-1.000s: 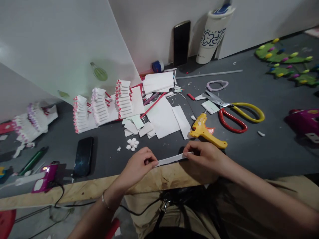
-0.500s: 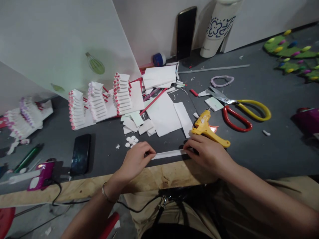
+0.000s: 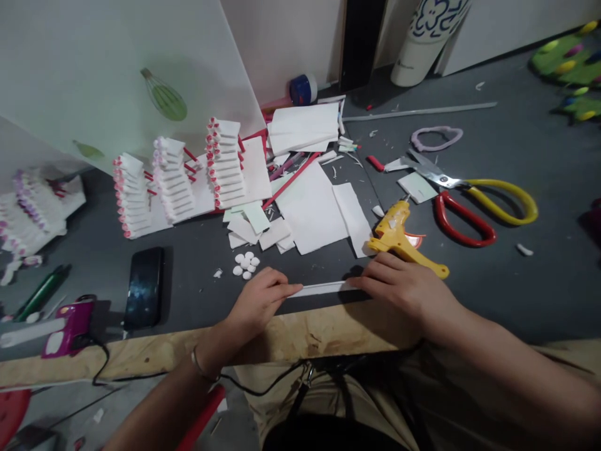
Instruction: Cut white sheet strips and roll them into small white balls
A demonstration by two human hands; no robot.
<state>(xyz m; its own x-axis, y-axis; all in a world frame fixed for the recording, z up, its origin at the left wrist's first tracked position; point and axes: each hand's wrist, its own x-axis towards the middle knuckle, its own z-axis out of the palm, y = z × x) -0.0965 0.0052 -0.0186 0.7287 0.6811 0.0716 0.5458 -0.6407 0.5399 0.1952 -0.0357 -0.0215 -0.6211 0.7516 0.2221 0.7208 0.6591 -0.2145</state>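
Note:
Near the front edge of the table, a thin white strip [image 3: 323, 289] lies level between my two hands. My left hand [image 3: 260, 297] has thumb and fingers closed on its left end. The right end is pinched under the fingers of my right hand [image 3: 401, 285], which partly hide it. A crease seems to run along the strip's length. Just beyond my right hand rests a yellow glue gun [image 3: 399, 241]. Several small white balls [image 3: 246, 265] lie in a cluster beyond my left hand. White sheets [image 3: 314, 207] and small cut pieces [image 3: 275, 233] lie farther back.
Large scissors [image 3: 464, 185] with red and yellow handles lie at right. Rows of small white rolls with red tips [image 3: 225, 166] stand at left, near a phone [image 3: 144, 288] and a purple device [image 3: 70, 326]. A white tumbler [image 3: 422, 47] stands at the back.
The view has shifted slightly. My fingers have flattened and straightened along the strip, which now looks narrower, with a line along it. Both hands stay at its ends.

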